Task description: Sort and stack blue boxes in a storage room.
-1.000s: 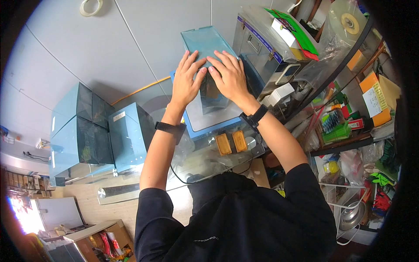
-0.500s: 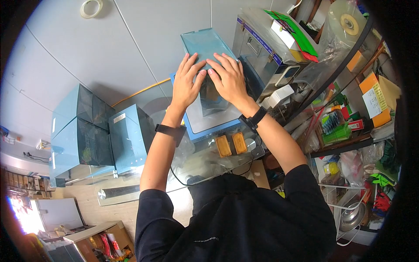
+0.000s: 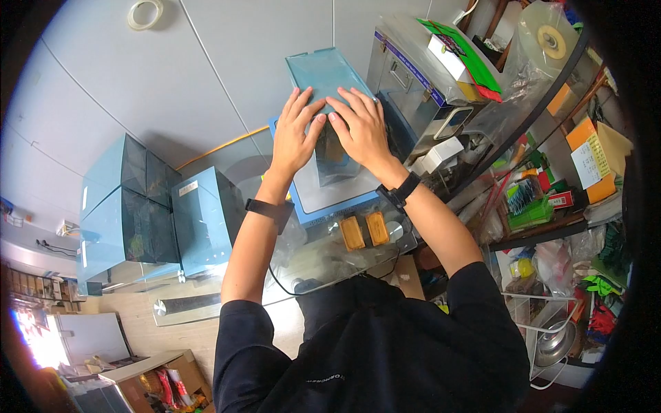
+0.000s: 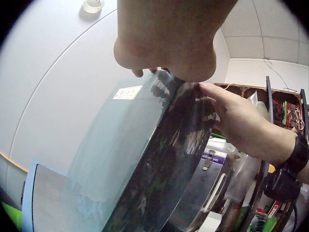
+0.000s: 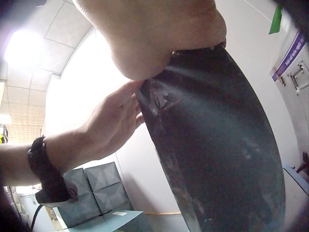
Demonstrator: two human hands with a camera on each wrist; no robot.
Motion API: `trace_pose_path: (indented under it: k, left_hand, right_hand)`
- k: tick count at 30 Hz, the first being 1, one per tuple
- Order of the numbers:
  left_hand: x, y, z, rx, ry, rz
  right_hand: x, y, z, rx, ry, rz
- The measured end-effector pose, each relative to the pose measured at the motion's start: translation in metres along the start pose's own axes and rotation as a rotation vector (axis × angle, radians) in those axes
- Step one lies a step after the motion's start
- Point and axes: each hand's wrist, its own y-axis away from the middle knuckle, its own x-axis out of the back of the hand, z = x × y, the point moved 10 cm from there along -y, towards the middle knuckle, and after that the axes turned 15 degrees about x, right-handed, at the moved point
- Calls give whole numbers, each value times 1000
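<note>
A tall glossy box with a pale blue-green top (image 3: 327,67) and dark sides stands on a blue-edged grey platform (image 3: 330,200). My left hand (image 3: 295,136) rests on the near part of its top, fingers spread and fairly straight. Beside it my right hand (image 3: 361,133) lies on the same top, fingers also extended, the two hands nearly touching. In the left wrist view the box's side (image 4: 159,159) drops below the hands, and a white label (image 4: 127,93) shows on it. The right wrist view shows a dark side (image 5: 217,140) under the right hand.
More blue-green boxes (image 3: 203,217) stand at the left. Two small amber trays (image 3: 352,233) lie near the glass table's front edge. A metal case (image 3: 406,79) is close on the right, beside crowded shelves. A tape roll (image 3: 144,14) is on the wall.
Both hands and the box top appear slightly lower in the head view, along with small shifts of the surroundings. The hands keep the same pose on the box.
</note>
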Motion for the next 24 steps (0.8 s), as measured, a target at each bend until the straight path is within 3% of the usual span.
trace_pose_path:
  k: [16,19,20,24]
  left_hand:
    - [4,-2,-8,7,34,-78]
    - [10,-3,-25,178,274,-135]
    - [11,-2,-35,264,394,-154]
    - [-7,11,-118,774,723,-282]
  right_hand:
    - [0,-4,-7,3,50,-76]
    - [15,-15,31,-156,-290,-4]
    - [24,-18,52,-171,-280,90]
    - [-17,13,124,-833,-873,117]
